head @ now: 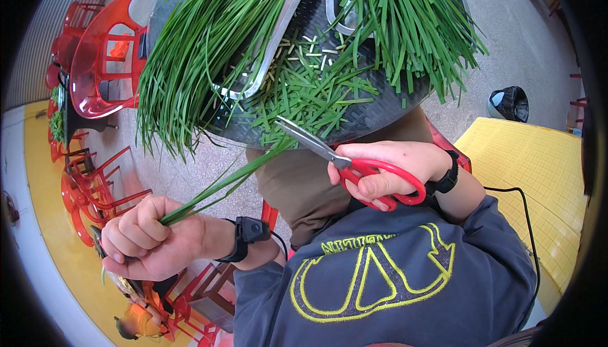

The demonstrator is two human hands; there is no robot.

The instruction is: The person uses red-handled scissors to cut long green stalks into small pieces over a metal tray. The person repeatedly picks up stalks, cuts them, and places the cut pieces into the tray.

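Observation:
My left hand is closed around a thin bunch of green garlic chives, whose tips slant up to the edge of a dark round table. In my right hand is a pair of scissors with red handles. Its blades are nearly together and point up and left, just above the tips of the bunch. Short cut chive pieces, green with some whitish ones, lie scattered on the table. Long chives overhang a metal tray on the left; more chives hang over a second metal tray on the right.
Red chairs stand to the left, near a dark table with greens. A person in orange is at lower left. On the right are a lined bin, a yellow tiled surface and a black cable.

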